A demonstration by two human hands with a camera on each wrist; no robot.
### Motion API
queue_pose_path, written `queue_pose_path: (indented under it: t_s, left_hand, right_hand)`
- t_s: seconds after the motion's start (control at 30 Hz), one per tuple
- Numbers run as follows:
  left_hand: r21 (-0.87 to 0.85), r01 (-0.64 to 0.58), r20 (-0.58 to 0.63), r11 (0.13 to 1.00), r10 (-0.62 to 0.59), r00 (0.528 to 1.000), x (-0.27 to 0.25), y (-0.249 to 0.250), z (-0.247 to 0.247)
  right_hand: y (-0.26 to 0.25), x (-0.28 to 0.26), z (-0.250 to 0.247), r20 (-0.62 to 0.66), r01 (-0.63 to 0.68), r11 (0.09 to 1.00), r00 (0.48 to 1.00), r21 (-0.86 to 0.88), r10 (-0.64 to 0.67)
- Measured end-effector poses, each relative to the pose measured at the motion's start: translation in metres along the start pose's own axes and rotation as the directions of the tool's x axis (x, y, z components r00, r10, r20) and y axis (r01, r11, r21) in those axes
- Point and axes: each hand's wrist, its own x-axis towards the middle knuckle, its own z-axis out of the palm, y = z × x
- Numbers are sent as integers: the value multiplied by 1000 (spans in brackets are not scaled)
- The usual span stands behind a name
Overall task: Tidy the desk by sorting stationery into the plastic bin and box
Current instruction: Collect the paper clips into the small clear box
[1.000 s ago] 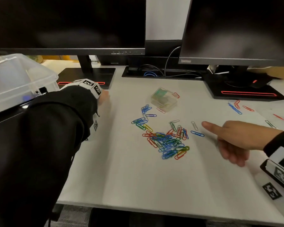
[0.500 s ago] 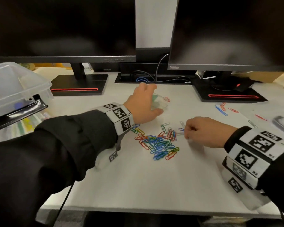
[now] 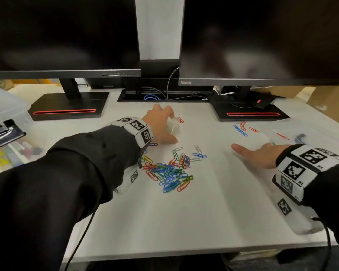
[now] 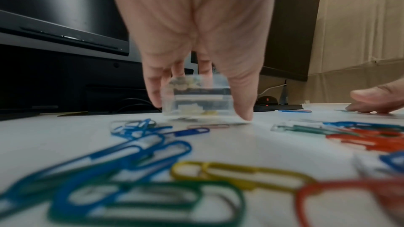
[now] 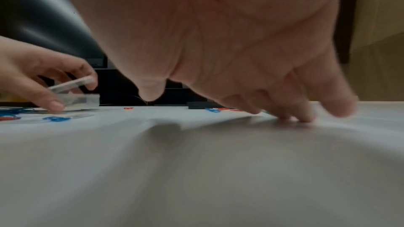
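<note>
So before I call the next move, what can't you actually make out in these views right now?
- Small clear box: contents blurred in the left wrist view; left hand covers it in the head view.
- Right hand: fingertips smeared by motion in the right wrist view, so anything under them is unclear.
- Plastic bin: cut off by the head view's left edge.
- Paperclip pile: too tangled to count.

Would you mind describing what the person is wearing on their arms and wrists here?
Both arms are in black long sleeves. The left sleeve and right sleeve each end at a white wristband printed with square black-and-white coded markers. A white marked unit hangs below each wrist, and a thin black cable trails from it. The left hand and right hand are bare.
</note>
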Motion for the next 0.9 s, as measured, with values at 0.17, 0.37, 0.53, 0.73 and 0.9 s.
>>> queue_pose_path:
  t_s: [0.17, 0.37, 0.53, 0.73, 0.9]
  left_hand:
    - [-31, -87, -150, 996, 82, 985, -8, -7, -7]
    - [9, -236, -271, 972, 230, 935, -16, -24, -12]
    - [-3, -286, -328, 958, 270, 905, -16, -25, -12]
    - [-37, -297, -356, 954, 265, 896, -14, -25, -11]
    - [-32, -312, -299, 949, 289, 910, -17, -20, -11]
  right_hand:
    - [-8, 0, 8, 31, 198, 977, 980, -81, -196]
    - [-5, 12, 4, -120, 129, 991, 984, -19, -131]
    - [5, 55, -14, -299, -73, 997, 951, 31, 79]
    - [28, 82, -21, -224, -45, 998, 974, -44, 34]
    - [24, 65, -31, -215, 24, 991, 975, -130, -51]
